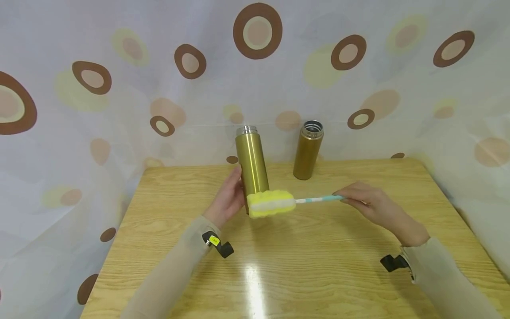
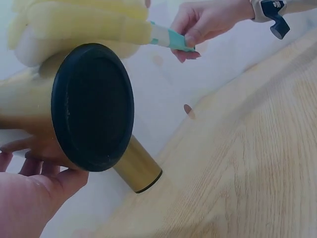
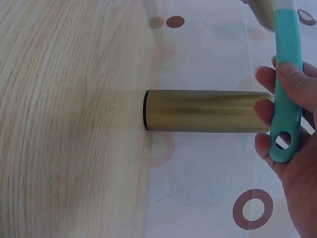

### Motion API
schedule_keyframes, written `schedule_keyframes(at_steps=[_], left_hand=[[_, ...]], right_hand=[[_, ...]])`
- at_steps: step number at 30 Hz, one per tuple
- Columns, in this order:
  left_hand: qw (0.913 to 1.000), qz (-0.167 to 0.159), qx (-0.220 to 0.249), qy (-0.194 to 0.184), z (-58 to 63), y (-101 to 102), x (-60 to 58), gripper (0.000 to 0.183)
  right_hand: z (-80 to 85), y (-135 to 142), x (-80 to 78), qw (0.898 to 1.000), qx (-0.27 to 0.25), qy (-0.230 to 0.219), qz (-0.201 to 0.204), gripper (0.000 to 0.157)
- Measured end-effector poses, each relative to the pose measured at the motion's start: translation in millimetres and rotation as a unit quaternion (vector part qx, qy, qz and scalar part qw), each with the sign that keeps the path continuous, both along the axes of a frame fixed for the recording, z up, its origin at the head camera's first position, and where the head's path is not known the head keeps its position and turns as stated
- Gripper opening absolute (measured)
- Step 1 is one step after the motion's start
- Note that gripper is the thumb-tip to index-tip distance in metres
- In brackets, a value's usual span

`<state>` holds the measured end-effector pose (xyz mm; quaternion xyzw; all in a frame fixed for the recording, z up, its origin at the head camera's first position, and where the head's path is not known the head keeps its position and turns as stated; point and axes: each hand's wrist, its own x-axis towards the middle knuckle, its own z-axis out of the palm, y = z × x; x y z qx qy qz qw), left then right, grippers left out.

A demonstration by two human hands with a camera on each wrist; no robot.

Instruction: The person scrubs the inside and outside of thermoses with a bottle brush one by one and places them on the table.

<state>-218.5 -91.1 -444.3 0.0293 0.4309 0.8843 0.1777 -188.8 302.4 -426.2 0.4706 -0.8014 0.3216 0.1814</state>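
Note:
My left hand (image 1: 229, 199) grips a gold thermos bottle (image 1: 252, 161) off the table, its lidless steel neck pointing up and away. The bottle's dark round base (image 2: 93, 107) faces the left wrist camera. My right hand (image 1: 368, 204) holds a bottle brush by its teal and white handle (image 3: 288, 49), thumb on one side and fingers on the other. The yellow and white sponge head (image 1: 272, 204) lies across the front of the bottle's lower part in the head view; whether it touches the bottle I cannot tell.
A second lidless gold thermos bottle (image 1: 307, 153) stands upright near the back of the wooden table (image 1: 318, 266). Behind the table hangs a white sheet (image 1: 223, 97) patterned with brown and yellow circles. Each wrist bears a small black camera strap (image 1: 394, 263).

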Motion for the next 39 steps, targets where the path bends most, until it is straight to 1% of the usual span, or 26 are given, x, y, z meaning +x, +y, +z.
schedule_keyframes(at_steps=[1, 3, 6, 9, 11, 14, 17, 18, 24, 27, 30, 32, 34, 39], left_hand=[[1.0, 0.003, -0.002, 0.001, 0.2, 0, 0.0, 0.052], [1.0, -0.001, -0.003, 0.002, 0.6, 0, 0.1, 0.052], [0.9996, -0.023, -0.012, 0.011, 1.0, -1, 1.7, 0.058], [0.9986, -0.045, -0.022, 0.016, 1.1, -2, 3.7, 0.068], [0.998, -0.052, -0.03, 0.019, 0.7, -3, 4.2, 0.076], [0.9978, -0.054, -0.036, 0.014, -1.1, -3, 4.1, 0.095], [0.9972, -0.062, -0.04, 0.014, -3.3, -2, 4.2, 0.103], [0.9969, -0.063, -0.043, 0.015, -3.5, -1, 4.8, 0.1], [0.9944, -0.084, -0.047, 0.044, -4.7, 2, 9.6, 0.059], [0.9935, -0.094, -0.04, 0.051, -5.0, 5, 11.7, 0.048], [0.9938, -0.092, -0.039, 0.048, -4.6, 7, 12.8, 0.041], [0.9943, -0.089, -0.041, 0.043, -3.6, 8, 13.1, 0.04], [0.9945, -0.086, -0.045, 0.039, -1.5, 8, 13.3, 0.042], [0.995, -0.081, -0.042, 0.038, 6.4, 5, 11.8, 0.059]], right_hand=[[-0.4, 0, 0.2, 1.0, 0.0, -0.005, 0.003, 0.039], [-1.0, -1, 0.1, 1.0, -0.003, -0.005, 0.007, 0.039], [-0.2, -2, -0.5, 1.0, -0.008, 0.013, -0.005, 0.041], [2.7, -2, -1.0, 0.999, -0.007, 0.035, -0.032, 0.044], [4.3, -2, -1.9, 0.997, -0.013, 0.05, -0.048, 0.046], [7.2, -3, -3.3, 0.995, -0.021, 0.059, -0.076, 0.048], [10.6, -3, -4.3, 0.992, -0.034, 0.063, -0.104, 0.05], [12.3, -3, -4.2, 0.991, -0.038, 0.059, -0.113, 0.051], [20.9, -2, -7.1, 0.984, -0.07, 0.073, -0.146, 0.053], [24.6, -2, -6.9, 0.981, -0.074, 0.076, -0.161, 0.053], [26.9, -2, -6.1, 0.982, -0.077, 0.075, -0.158, 0.048], [26.8, -3, -5.5, 0.983, -0.076, 0.079, -0.147, 0.045], [25.8, -3, -4.9, 0.985, -0.071, 0.083, -0.135, 0.043], [21.4, -4, -1.5, 0.989, -0.041, 0.066, -0.13, 0.05]])
